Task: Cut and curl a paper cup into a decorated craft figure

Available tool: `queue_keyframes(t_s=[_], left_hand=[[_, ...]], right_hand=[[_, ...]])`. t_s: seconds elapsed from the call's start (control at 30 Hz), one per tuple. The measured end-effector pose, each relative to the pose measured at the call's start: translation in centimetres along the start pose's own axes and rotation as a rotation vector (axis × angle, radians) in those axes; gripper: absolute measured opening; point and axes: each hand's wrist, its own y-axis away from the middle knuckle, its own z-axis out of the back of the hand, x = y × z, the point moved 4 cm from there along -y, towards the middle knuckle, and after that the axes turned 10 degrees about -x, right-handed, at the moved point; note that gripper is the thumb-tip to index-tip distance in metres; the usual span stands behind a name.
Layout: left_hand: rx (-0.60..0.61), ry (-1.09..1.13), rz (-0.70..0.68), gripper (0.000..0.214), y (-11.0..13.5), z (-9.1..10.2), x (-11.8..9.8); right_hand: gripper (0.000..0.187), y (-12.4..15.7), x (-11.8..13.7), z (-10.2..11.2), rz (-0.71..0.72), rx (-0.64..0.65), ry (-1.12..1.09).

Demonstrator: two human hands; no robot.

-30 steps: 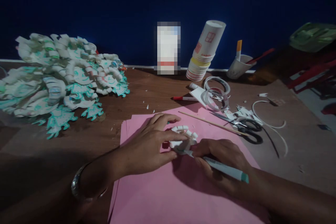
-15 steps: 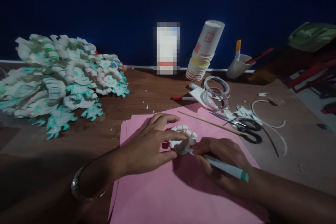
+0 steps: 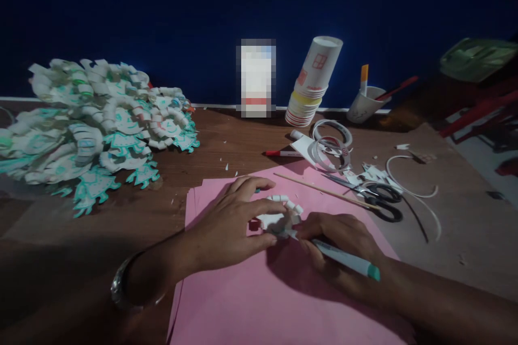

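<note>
A small white paper cutout with curled strips (image 3: 280,215) lies on a stack of pink paper (image 3: 267,291). My left hand (image 3: 229,223) rests on the pink paper, its fingertips pressed together on the cutout's left side. My right hand (image 3: 342,242) grips a white marker with a teal cap (image 3: 348,261), its tip touching the cutout's lower right edge. A metal bangle sits on my left wrist.
A heap of similar teal-edged paper figures (image 3: 93,124) lies at the left. Behind are stacked paper cups (image 3: 313,83), a cup with pens (image 3: 364,102), a red marker (image 3: 283,153), cut cup rims (image 3: 332,140), a thin wooden stick (image 3: 324,190) and black scissors (image 3: 382,199).
The view has tilted slightly, so everything sits a little lower in the frame. Both hands stay on the cutout, with the marker tip shifting only slightly.
</note>
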Motion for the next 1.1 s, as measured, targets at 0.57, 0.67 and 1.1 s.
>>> queue_keyframes(t_s=[0.57, 0.67, 1.1], left_hand=[[-0.041, -0.019, -0.02, 0.059, -0.03, -0.27, 0.34], [-0.044, -0.017, -0.025, 0.057, -0.04, -0.29, 0.37], [-0.048, -0.004, -0.021, 0.059, 0.01, -0.24, 0.28]], right_hand=[[0.007, 0.19, 0.16, 0.02, 0.123, -0.072, 0.141], [0.009, 0.18, 0.24, -0.11, 0.135, -0.051, 0.145], [0.005, -0.31, 0.29, -0.27, 0.102, -0.042, 0.109]])
